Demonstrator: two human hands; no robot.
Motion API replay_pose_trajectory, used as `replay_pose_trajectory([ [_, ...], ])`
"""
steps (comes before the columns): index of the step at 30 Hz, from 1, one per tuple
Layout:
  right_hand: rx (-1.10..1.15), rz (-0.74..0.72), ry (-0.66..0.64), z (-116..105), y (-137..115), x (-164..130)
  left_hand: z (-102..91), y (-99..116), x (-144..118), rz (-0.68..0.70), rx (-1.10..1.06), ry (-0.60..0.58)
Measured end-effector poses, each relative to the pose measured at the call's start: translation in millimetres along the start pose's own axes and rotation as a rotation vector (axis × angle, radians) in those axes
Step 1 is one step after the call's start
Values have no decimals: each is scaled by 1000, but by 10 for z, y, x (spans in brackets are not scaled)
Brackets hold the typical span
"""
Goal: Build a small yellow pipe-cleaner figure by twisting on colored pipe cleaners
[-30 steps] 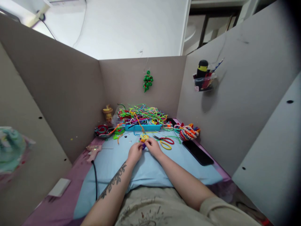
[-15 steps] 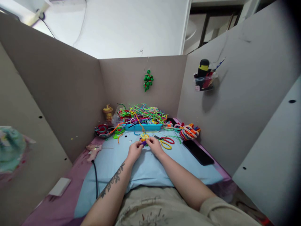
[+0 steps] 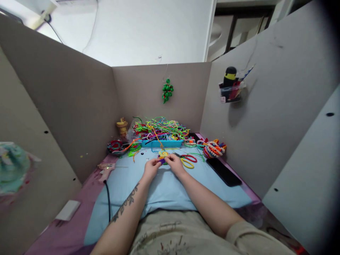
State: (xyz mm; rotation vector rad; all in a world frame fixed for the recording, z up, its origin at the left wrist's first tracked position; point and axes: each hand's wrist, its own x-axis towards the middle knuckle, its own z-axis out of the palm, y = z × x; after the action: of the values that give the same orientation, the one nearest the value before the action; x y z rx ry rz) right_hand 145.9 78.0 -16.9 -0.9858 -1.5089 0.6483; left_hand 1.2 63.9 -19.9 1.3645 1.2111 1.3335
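Observation:
Between my two hands is a small purple piece [image 3: 162, 161], perhaps knotted cord, too small to make out fully. My left hand [image 3: 152, 169] pinches its left side between thumb and fingers. Closed at the right end of the same piece is my right hand [image 3: 174, 165], its fingertips partly hiding it. Just beyond my fingertips lies a yellow woven cord piece [image 3: 163, 154] on the light blue cloth [image 3: 170, 187]. Scissors [image 3: 188, 160] with one red and one yellow handle rest right of my right hand.
A blue tray [image 3: 162, 143] heaped with coloured cords [image 3: 164, 128] stands at the back. On the left lie a pink glue gun [image 3: 106, 171] with a black cable and a white box [image 3: 68, 210]. A black phone [image 3: 223, 172] and striped woven pieces [image 3: 214, 148] are at the right. Grey panels enclose the table.
My left hand has shifted very slightly, and its forearm has turned a little. Both hands stay at the purple piece; the other things have not moved.

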Motion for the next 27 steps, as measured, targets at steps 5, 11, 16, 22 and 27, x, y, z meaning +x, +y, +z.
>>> replay_pose_trajectory([
  [5, 54, 77, -56, -25, -23, 14, -5, -22, 14, 70, 34, -19],
  [11, -21, 31, -125, -60, 1, 39, -16, -17, 2, 144, 171, -47],
  [16, -147, -71, -103, -48, 24, 43, -20, 49, -53, 183, 371, -45],
  [22, -176, -148, -119, -52, -3, 24, -15, 130, -107, 187, 543, -63],
  [27, -213, -187, -134, -56, -20, 7, 4, 162, -125, 173, 557, -56],
])
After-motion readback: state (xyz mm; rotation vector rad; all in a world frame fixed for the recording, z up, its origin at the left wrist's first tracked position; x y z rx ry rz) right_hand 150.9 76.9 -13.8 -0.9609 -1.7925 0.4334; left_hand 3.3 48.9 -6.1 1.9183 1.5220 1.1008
